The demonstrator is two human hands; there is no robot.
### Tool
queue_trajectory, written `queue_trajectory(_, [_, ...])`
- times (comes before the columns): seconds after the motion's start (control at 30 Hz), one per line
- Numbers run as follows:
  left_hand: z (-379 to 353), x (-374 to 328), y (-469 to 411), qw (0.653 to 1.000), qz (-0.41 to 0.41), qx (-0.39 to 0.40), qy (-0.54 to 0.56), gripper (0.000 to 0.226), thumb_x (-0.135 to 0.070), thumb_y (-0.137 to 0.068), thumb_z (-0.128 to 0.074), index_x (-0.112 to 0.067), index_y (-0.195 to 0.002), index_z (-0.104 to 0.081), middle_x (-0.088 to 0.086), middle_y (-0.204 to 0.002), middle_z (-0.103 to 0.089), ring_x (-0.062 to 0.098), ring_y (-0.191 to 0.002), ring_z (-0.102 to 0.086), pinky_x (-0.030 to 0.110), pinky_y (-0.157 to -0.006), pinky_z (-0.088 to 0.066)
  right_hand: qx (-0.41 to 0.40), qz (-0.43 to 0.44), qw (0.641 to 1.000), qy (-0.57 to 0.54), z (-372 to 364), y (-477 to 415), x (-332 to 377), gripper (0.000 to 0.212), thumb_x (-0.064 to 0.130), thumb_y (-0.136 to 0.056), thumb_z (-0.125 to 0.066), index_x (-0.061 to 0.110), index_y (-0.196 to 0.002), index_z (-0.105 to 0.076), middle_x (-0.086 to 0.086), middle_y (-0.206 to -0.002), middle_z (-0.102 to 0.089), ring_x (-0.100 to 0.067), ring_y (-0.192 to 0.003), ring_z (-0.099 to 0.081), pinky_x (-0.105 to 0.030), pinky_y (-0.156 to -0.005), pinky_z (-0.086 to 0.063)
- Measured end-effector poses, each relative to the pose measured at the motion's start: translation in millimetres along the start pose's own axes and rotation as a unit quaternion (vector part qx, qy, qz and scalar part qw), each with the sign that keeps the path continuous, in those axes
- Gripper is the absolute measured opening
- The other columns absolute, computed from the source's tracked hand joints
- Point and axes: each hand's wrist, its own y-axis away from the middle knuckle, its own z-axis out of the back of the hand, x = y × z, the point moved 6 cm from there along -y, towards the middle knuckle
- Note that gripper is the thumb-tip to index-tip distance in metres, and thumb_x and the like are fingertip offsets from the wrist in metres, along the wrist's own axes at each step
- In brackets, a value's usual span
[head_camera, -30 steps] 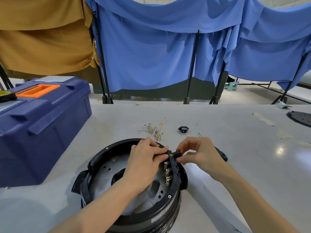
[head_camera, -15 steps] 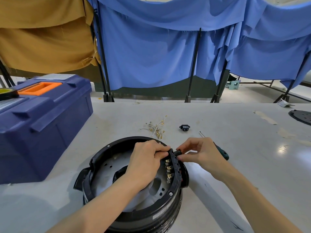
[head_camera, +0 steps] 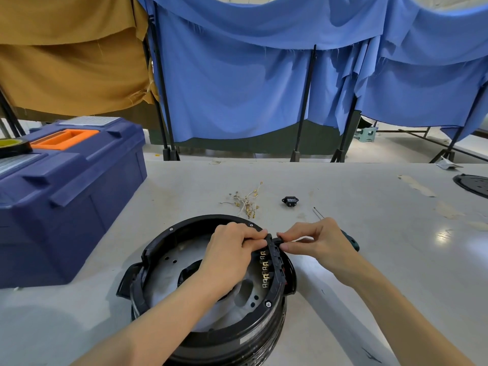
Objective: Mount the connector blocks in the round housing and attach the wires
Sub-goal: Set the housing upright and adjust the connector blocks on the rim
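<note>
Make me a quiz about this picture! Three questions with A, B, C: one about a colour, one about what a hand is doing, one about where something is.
1. What colour is the handle of the blue toolbox?
A. Orange
B. Green
C. White

2. What is the right hand doing at the round housing?
A. Lying flat
B. Pinching a small black part at the rim
C. Making an empty fist

3. Where is the small black socket?
A. On the toolbox
B. Inside the housing
C. On the table, right of the loose wires

Answers:
1 A: the handle on the lid is bright orange.
2 B: its fingertips meet on the part, while the left hand grips the connector block beside it.
3 C: the socket lies on the table beyond the housing, just right of the wires.
</note>
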Motion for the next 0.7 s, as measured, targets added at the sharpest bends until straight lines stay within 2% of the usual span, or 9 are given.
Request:
queue_trajectory(0.07, [-1,0,0,1.000,0.002,0.004,0.002,0.020,-0.017,-0.087,-0.070,-0.019,-0.107,-0.074,-0.005,-0.097,-0.073,0.010,-0.098,-0.064,0.034,-0.091,-0.048,-0.014,0.000,1.000,0.005,-1,1,0,0.012,-0.004,-0.074,-0.079,0.005,-0.083,-0.080,-0.008,-0.083,-0.076,-0.019,-0.084,-0.072,-0.024,-0.084,-0.056])
queue_trajectory(0.23, [-1,-2,0,1.000,-0.011,0.012,-0.023,0.019,-0.021,-0.087,-0.070,-0.021,-0.105,-0.075,-0.004,-0.085,-0.069,0.018,-0.090,-0.062,0.040,-0.084,-0.047,-0.071,0.004,0.997,0.028,-7,-1,-2,0.020,-0.007,-0.069,-0.081,0.013,-0.073,-0.079,-0.006,-0.078,-0.076,-0.021,-0.080,-0.073,-0.026,-0.081,-0.057])
queue_trajectory(0.37, [-1,-2,0,1.000,-0.008,0.017,-0.020,0.018,-0.023,-0.087,-0.070,-0.021,-0.105,-0.075,-0.002,-0.090,-0.070,0.018,-0.093,-0.062,0.040,-0.085,-0.048,-0.087,0.000,0.995,0.040,-9,1,-2,0.035,-0.007,-0.070,-0.081,0.026,-0.058,-0.077,-0.003,-0.069,-0.074,-0.014,-0.069,-0.072,-0.016,-0.069,-0.053])
queue_trajectory(0.5, [-2,-2,-1,0.999,-0.008,0.023,-0.022,0.018,-0.023,-0.088,-0.070,-0.019,-0.104,-0.076,-0.001,-0.089,-0.069,0.017,-0.092,-0.062,0.039,-0.085,-0.048,-0.067,0.004,0.996,0.058,-12,1,-2,0.037,-0.010,-0.075,-0.076,0.023,-0.059,-0.074,-0.004,-0.068,-0.073,-0.016,-0.068,-0.070,-0.023,-0.073,-0.055])
queue_trajectory(0.63, [-3,-2,-2,0.999,-0.014,0.025,-0.029,0.015,-0.024,-0.088,-0.069,-0.019,-0.100,-0.077,0.000,-0.085,-0.068,0.020,-0.088,-0.061,0.041,-0.083,-0.048,-0.110,0.001,0.991,0.082,-14,1,-3,0.015,-0.013,-0.074,-0.074,0.002,-0.070,-0.073,-0.012,-0.074,-0.072,-0.022,-0.069,-0.067,-0.034,-0.077,-0.054])
queue_trajectory(0.7, [-3,-2,-2,0.999,-0.016,0.023,-0.034,0.015,-0.025,-0.089,-0.069,-0.019,-0.099,-0.077,-0.001,-0.084,-0.068,0.020,-0.088,-0.061,0.041,-0.082,-0.048,-0.112,0.000,0.989,0.098,-14,1,-2,0.015,-0.011,-0.075,-0.075,0.003,-0.069,-0.073,-0.012,-0.075,-0.071,-0.023,-0.071,-0.066,-0.032,-0.077,-0.053])
